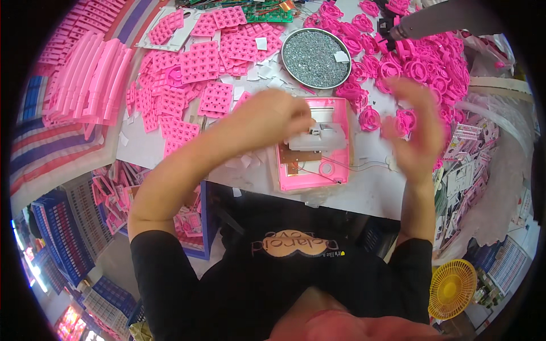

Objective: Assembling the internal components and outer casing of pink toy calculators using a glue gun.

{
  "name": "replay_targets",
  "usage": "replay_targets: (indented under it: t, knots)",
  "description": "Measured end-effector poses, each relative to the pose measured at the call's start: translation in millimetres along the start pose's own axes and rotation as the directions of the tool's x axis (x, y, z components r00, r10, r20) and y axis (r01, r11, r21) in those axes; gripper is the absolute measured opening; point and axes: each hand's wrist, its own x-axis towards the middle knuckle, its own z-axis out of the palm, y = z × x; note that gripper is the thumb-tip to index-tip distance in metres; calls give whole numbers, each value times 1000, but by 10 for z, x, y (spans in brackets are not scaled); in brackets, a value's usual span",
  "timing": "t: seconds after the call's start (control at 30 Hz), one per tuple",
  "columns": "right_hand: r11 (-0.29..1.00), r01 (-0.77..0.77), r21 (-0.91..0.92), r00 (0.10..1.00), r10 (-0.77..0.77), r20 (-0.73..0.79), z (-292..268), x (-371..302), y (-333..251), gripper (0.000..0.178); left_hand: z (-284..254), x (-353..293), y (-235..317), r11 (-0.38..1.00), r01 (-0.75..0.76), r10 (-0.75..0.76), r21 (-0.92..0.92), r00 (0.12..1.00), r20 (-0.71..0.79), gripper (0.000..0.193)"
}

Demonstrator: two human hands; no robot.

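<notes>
In front of me on the white table lies an open pink plastic casing (pixel 333 177). A translucent white plastic part (pixel 330 141) sits inside it, above a brown board (pixel 298 156) with thin wires (pixel 367 167) running out to the right. My left hand (pixel 287 116) is over the casing's upper left, its fingers curled together beside the white part; whatever they pinch is hidden. To the right of the casing, my right hand (pixel 420 133) hangs above the table with thumb and fingers apart, slightly blurred, holding nothing visible.
A round dish of small metal screws (pixel 315 59) stands beyond the casing. Pink button pads (pixel 199 62) are heaped left, pink ring-shaped parts (pixel 421 68) right. A dark grey arm-like tool (pixel 449 21) reaches in at the upper right. Stacked pink strips (pixel 94 79) lie far left.
</notes>
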Motion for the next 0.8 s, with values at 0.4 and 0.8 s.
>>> replay_targets:
  t: [0.4,0.8]
  knots:
    - [580,-94,809,966,250,-68,-169,578,630,54,106,890,-420,816,-40,159,576,975,-156,16]
    - [260,100,960,968,198,-154,229,266,-114,47,23,255,182,861,-215,349,461,909,-228,6]
